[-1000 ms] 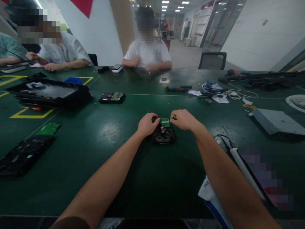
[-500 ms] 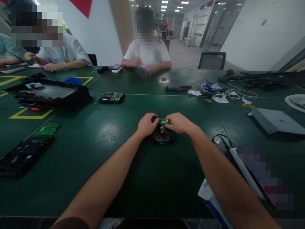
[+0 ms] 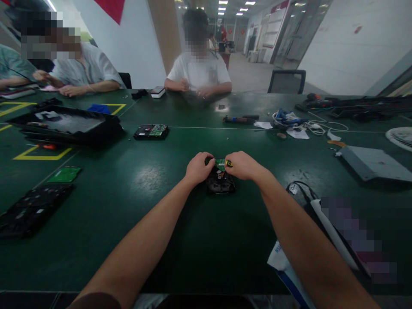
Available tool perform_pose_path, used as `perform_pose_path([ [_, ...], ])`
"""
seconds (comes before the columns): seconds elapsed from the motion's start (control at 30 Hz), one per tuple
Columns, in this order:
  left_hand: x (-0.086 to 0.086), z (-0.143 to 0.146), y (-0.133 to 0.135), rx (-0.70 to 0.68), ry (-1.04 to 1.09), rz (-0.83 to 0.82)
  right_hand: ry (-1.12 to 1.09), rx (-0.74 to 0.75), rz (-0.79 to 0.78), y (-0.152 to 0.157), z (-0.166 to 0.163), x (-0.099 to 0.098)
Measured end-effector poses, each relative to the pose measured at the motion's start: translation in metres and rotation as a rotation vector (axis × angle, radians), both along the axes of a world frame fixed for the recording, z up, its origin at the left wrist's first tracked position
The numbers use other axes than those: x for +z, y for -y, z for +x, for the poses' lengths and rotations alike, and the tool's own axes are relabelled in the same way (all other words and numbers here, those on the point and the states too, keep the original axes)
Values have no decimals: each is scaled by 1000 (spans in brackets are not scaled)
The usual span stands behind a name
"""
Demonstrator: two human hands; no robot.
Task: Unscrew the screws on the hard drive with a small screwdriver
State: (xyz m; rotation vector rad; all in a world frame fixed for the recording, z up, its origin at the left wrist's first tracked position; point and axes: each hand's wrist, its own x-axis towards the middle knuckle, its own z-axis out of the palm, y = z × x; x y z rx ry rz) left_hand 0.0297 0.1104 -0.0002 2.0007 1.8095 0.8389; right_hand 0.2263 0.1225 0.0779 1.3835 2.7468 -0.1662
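In front of me a small black electronic device (image 3: pixel 220 185) lies on the table, its casing off and its inside showing. A green circuit board (image 3: pixel 220 163) sits at its far end, with a few small wires just below. My left hand (image 3: pixel 199 168) is closed on the device's far left side, thumb by the board's edge. My right hand (image 3: pixel 242 166) is closed around a yellow-and-black tool (image 3: pixel 228 163) at the board's right edge. Most of that tool is hidden in the fingers, so its kind and tip cannot be made out.
An opened device (image 3: pixel 151 131) stands farther left, and a black tray (image 3: pixel 67 124) beyond it. At left lie a black panel (image 3: pixel 34 210) and a green board (image 3: pixel 64 174). A grey metal box (image 3: pixel 375 163) and cables (image 3: pixel 317 126) are at right. People sit opposite.
My right hand has shifted very slightly, with the tool still at the board's edge. My left hand and the device look the same.
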Motion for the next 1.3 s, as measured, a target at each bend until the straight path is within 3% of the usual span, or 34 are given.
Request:
perform_pose_path([
  [0.33, 1, 0, 1, -7, -1, 1, 3, 15, -21, -1, 1, 3],
  [0.53, 0, -1, 0, -13, 3, 17, -6, -85, -11, -5, 10, 6],
  [0.73, 0, 0, 2, -9, 15, 26, 133, -80, -192, -5, 16, 10],
  [1.0, 1, 0, 1, -3, 12, 12, 165, -1, -313, -1, 14, 13],
  [1.3, 2, -1, 3, -2, 15, 3, 120, -63, -257, -2, 17, 16],
])
